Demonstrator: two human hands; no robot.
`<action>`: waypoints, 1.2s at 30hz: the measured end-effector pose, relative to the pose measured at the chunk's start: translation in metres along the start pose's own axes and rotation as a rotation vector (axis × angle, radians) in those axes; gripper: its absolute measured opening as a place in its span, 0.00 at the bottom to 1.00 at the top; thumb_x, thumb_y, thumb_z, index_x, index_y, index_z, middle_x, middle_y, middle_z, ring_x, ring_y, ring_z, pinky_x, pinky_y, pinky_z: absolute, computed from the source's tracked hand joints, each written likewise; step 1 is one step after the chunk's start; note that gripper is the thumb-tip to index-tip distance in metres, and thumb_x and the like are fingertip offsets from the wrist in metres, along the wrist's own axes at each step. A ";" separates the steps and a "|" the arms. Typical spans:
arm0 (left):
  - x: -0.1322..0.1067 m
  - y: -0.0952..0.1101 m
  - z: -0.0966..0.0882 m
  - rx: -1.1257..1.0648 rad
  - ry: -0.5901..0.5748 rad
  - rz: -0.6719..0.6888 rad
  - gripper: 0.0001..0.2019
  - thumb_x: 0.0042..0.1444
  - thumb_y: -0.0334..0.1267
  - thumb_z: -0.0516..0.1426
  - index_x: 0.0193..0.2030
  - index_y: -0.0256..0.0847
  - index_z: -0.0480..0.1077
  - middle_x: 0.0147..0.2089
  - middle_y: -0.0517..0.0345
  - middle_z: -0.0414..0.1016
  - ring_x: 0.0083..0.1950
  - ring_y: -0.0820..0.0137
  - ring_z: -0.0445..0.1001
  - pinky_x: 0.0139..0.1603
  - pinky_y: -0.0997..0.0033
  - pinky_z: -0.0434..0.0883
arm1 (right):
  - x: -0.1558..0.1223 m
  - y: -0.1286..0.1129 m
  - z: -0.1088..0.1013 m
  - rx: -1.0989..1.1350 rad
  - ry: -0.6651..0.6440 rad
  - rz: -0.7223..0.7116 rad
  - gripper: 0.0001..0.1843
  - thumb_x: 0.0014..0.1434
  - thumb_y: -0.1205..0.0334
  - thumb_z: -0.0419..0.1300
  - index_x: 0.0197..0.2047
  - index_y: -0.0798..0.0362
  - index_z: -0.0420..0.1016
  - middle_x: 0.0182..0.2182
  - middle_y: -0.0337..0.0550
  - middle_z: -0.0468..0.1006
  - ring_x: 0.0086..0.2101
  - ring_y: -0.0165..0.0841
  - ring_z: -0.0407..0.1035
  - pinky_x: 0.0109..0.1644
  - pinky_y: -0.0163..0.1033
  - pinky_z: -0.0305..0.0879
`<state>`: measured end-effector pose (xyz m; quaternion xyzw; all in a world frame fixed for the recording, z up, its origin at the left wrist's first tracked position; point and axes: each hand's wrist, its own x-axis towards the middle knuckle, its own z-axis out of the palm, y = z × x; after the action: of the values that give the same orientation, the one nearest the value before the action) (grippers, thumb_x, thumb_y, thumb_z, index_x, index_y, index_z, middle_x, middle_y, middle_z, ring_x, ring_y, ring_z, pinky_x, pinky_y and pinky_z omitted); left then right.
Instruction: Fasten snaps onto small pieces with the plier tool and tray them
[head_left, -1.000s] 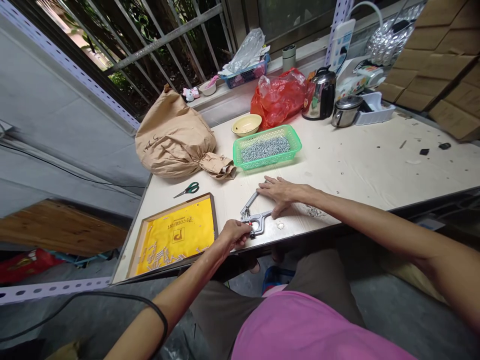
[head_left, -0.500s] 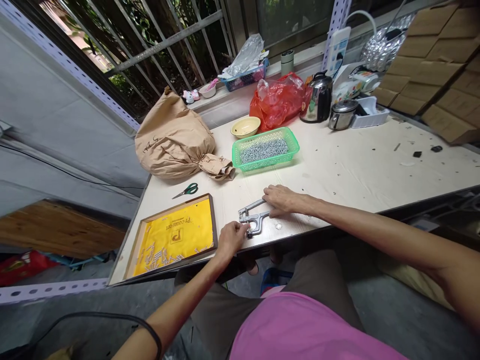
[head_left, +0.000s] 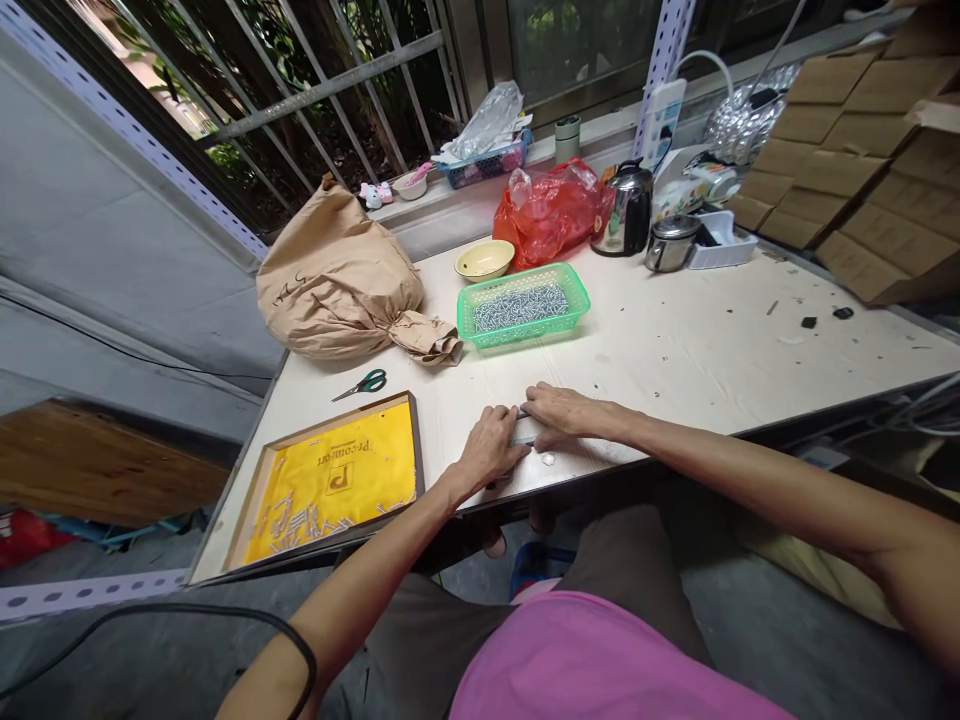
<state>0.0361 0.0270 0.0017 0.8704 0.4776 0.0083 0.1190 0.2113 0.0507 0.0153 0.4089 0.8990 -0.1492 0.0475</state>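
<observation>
Metal hand pliers [head_left: 525,429], with two long handles, lie at the front of the table, mostly covered by my hands. My right hand [head_left: 562,411] is wrapped round the handles. My left hand [head_left: 489,447] is closed over the head of the pliers, hiding the jaws. Whether a small part sits in the jaws is hidden. To the left stands a shallow tray [head_left: 418,450] lined with yellow printed cloth, with small metal pins [head_left: 300,522] scattered at its near side. A green basket [head_left: 525,336] beyond my hands holds many small silver metal pieces [head_left: 521,308].
Green-handled scissors [head_left: 370,381] lie behind the tray. A brown paper sack [head_left: 341,280] leans at the back left. Behind the basket are a yellow bowl [head_left: 484,260], a red plastic bag [head_left: 544,215], a kettle [head_left: 628,208] and a metal pot [head_left: 671,245]. Cardboard [head_left: 840,140] stands at right.
My left hand has moved from pinching at the jaws to lying over the head of the pliers. My right hand stays on the handles. The whole view has shifted slightly.
</observation>
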 end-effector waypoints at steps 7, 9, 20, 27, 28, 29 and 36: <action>-0.006 0.010 0.005 0.008 0.022 -0.044 0.12 0.56 0.42 0.57 0.45 0.41 0.69 0.41 0.53 0.68 0.47 0.62 0.65 0.44 0.65 0.66 | -0.008 -0.013 0.006 -0.030 0.008 0.068 0.11 0.57 0.63 0.60 0.42 0.59 0.73 0.42 0.53 0.72 0.45 0.41 0.65 0.40 0.39 0.62; -0.007 0.014 0.006 -0.001 0.029 -0.052 0.10 0.58 0.41 0.55 0.43 0.41 0.70 0.40 0.54 0.68 0.46 0.63 0.65 0.44 0.65 0.65 | -0.011 -0.015 0.014 -0.020 0.038 0.070 0.08 0.60 0.64 0.56 0.41 0.58 0.73 0.40 0.52 0.73 0.44 0.40 0.66 0.41 0.38 0.62; -0.015 0.015 0.016 -0.051 0.149 -0.072 0.17 0.59 0.38 0.54 0.54 0.37 0.65 0.56 0.46 0.68 0.58 0.58 0.64 0.56 0.56 0.64 | -0.007 0.003 0.020 -0.041 0.158 0.036 0.21 0.55 0.52 0.62 0.47 0.58 0.72 0.44 0.54 0.70 0.45 0.42 0.64 0.44 0.40 0.61; -0.036 0.045 0.053 -0.118 0.300 0.033 0.20 0.62 0.37 0.50 0.60 0.34 0.61 0.66 0.43 0.58 0.69 0.56 0.51 0.66 0.51 0.56 | 0.005 0.035 0.016 0.085 0.128 -0.041 0.15 0.62 0.56 0.52 0.44 0.56 0.74 0.38 0.49 0.73 0.39 0.35 0.67 0.42 0.37 0.59; -0.037 0.049 0.056 -0.135 0.304 0.041 0.20 0.63 0.39 0.50 0.60 0.34 0.60 0.66 0.43 0.59 0.69 0.57 0.52 0.66 0.51 0.55 | 0.008 0.036 0.016 0.045 0.154 -0.003 0.13 0.62 0.59 0.53 0.44 0.56 0.75 0.38 0.49 0.73 0.40 0.36 0.66 0.42 0.37 0.58; -0.038 0.051 0.058 -0.152 0.306 0.048 0.20 0.63 0.40 0.50 0.60 0.35 0.60 0.65 0.44 0.61 0.68 0.58 0.54 0.67 0.51 0.55 | 0.012 0.036 0.016 0.004 0.174 0.024 0.12 0.61 0.60 0.54 0.43 0.55 0.75 0.39 0.49 0.74 0.41 0.37 0.66 0.43 0.38 0.58; -0.041 0.052 0.058 -0.220 0.342 0.077 0.22 0.63 0.47 0.49 0.59 0.38 0.61 0.62 0.45 0.65 0.68 0.58 0.55 0.67 0.49 0.53 | 0.039 0.020 -0.002 -0.145 0.159 0.108 0.10 0.60 0.61 0.55 0.40 0.53 0.75 0.40 0.48 0.75 0.43 0.41 0.64 0.42 0.42 0.56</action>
<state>0.0647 -0.0459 -0.0397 0.8558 0.4534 0.2124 0.1302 0.2007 0.0919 0.0045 0.4629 0.8850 -0.0483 0.0134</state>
